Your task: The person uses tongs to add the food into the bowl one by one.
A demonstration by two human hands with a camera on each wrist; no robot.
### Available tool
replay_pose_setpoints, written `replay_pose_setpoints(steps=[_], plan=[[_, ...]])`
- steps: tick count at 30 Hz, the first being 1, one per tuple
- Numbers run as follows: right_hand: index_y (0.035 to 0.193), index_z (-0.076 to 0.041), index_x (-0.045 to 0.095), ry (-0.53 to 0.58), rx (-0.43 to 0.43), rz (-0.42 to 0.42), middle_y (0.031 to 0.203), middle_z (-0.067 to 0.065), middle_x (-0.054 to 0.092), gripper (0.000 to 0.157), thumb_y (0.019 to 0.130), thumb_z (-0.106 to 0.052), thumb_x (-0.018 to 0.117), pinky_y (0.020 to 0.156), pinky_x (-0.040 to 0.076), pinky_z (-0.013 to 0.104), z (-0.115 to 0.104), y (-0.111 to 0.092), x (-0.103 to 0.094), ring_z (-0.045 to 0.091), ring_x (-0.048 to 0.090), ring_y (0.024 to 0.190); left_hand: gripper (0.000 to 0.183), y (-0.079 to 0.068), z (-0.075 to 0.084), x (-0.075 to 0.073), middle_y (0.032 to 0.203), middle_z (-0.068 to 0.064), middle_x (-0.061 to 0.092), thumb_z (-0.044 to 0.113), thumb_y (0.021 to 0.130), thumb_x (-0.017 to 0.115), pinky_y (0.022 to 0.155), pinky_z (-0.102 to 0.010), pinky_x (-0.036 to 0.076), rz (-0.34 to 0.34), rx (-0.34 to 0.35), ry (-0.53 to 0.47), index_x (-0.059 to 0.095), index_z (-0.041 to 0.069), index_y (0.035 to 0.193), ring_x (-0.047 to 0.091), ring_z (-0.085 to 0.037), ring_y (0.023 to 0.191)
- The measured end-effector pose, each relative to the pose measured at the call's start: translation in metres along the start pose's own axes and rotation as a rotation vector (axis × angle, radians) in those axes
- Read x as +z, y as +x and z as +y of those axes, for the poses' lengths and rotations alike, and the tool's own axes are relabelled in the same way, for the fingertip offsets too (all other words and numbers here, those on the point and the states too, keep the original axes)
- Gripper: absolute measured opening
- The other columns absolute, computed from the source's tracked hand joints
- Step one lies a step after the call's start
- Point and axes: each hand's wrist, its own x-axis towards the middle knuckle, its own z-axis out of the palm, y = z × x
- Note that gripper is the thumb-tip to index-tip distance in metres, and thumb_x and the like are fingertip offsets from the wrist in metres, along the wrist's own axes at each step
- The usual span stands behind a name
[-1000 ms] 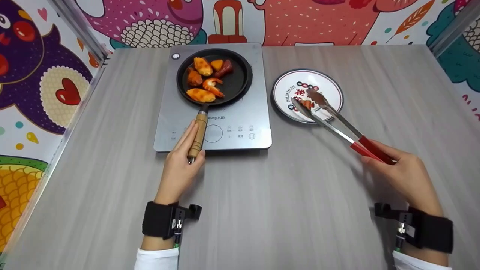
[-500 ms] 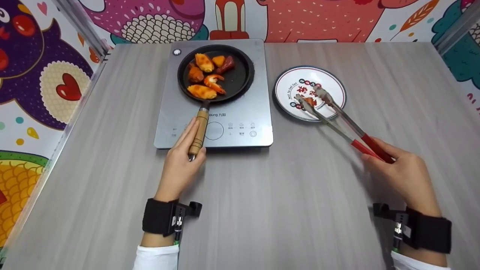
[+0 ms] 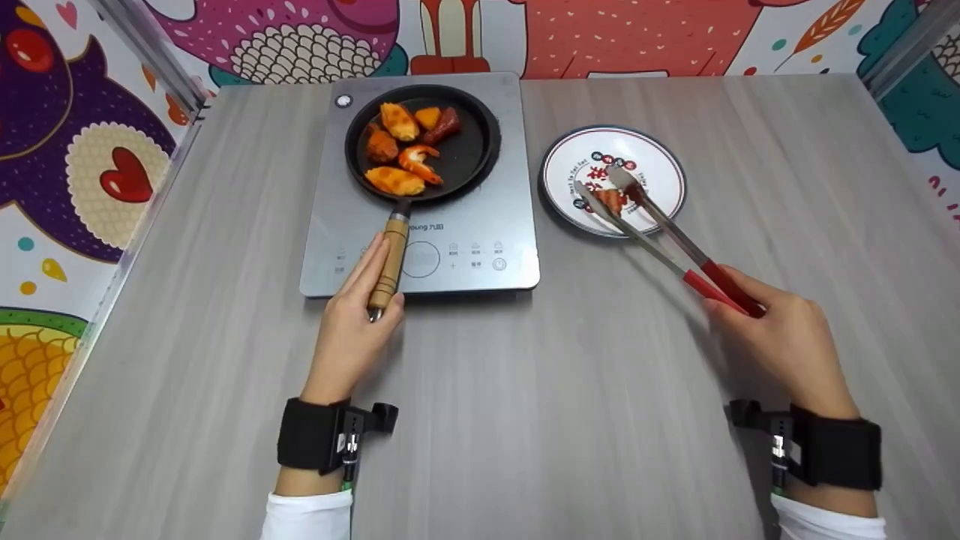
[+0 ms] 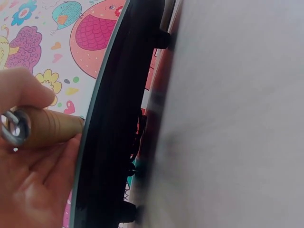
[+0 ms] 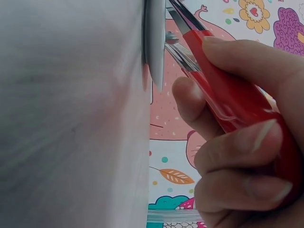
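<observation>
In the head view my left hand (image 3: pixel 349 319) holds the wooden handle (image 3: pixel 391 262) of a black frying pan (image 3: pixel 472 154); the left wrist view has the thumb over that handle and fingers beneath. Several pieces of food lie in the pan, among them a shrimp (image 3: pixel 418 162) and a dark red chunk (image 3: pixel 442 125). My right hand (image 3: pixel 784 330) grips red-handled metal tongs (image 3: pixel 724 289), its fingers curled round them in the right wrist view. The tongs' parted tips reach down over a white plate (image 3: pixel 664 180), either side of a small orange-brown food piece (image 3: pixel 611 200) lying there.
Under the pan sits a silver induction cooker (image 3: pixel 480 236) with its controls toward me. The plate stands just right of it on the grey wooden table (image 3: pixel 525 420). Cartoon-patterned walls (image 3: pixel 637 37) rise at the back and left.
My right hand and the tongs have shifted slightly left, the tips still astride the food piece. The head view has moved a little. My left hand stays on the pan handle.
</observation>
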Motion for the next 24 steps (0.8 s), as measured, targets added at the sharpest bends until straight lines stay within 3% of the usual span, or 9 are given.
replay_pose_setpoints(steps=[24], plan=[[0.119,-0.023,0.06,-0.016,-0.053,0.067,0.093,0.018,0.064,0.044,0.077,-0.033,0.068,0.049,0.032,0.029,-0.002,-0.0012,0.0072,0.025,0.047,0.064,0.067,-0.0008,0.0003,-0.0003,0.146,0.012,0.02,0.014,0.084,0.058,0.101,-0.032,0.03,-0.003,-0.01,-0.009,0.026,0.03,0.14,0.024,-0.009,0.128]])
